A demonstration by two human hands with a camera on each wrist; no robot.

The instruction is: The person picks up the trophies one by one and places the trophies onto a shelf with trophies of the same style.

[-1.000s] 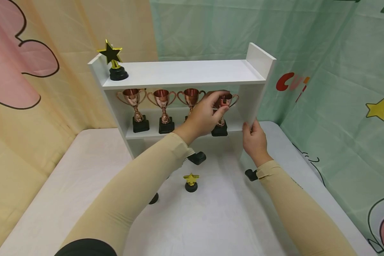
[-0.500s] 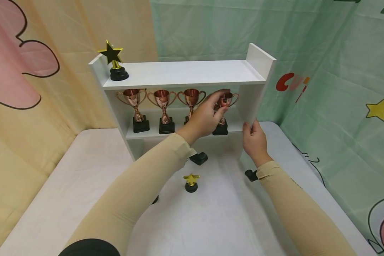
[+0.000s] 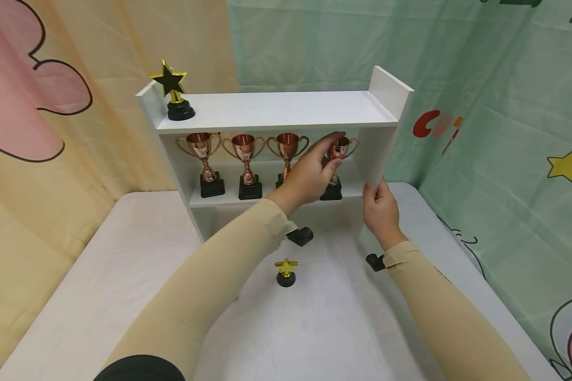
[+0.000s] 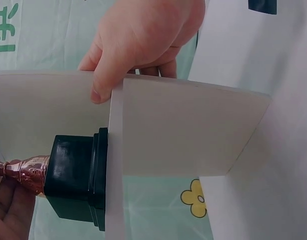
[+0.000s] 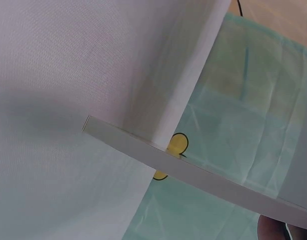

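Observation:
My left hand (image 3: pixel 309 177) holds the rightmost copper-coloured trophy cup (image 3: pixel 332 191) by its upper part, fingers behind and thumb in front. In the left wrist view that cup's black base (image 4: pixel 71 177) stands upright against the middle shelf board. With thumb on the inner face and fingers outside, my right hand (image 3: pixel 381 213) grips the front edge of the white shelf's right side panel (image 4: pixel 188 125). Three similar trophy cups, the left (image 3: pixel 212 185), the second (image 3: pixel 250 188) and the third (image 3: pixel 287 145), line the middle shelf. My left hand partly covers the third.
A gold-and-black star trophy (image 3: pixel 180 110) stands at the top board's left end. In front of the shelf unit (image 3: pixel 286 108), a small gold star trophy (image 3: pixel 286 279) stands on the white-covered table (image 3: pixel 314 328). Printed curtains (image 3: pixel 481 159) hang behind and at both sides.
The rightmost cup has shifted slightly back on the middle shelf, with my left hand still on it. My left arm has edged rightward. My right hand keeps its hold on the side panel.

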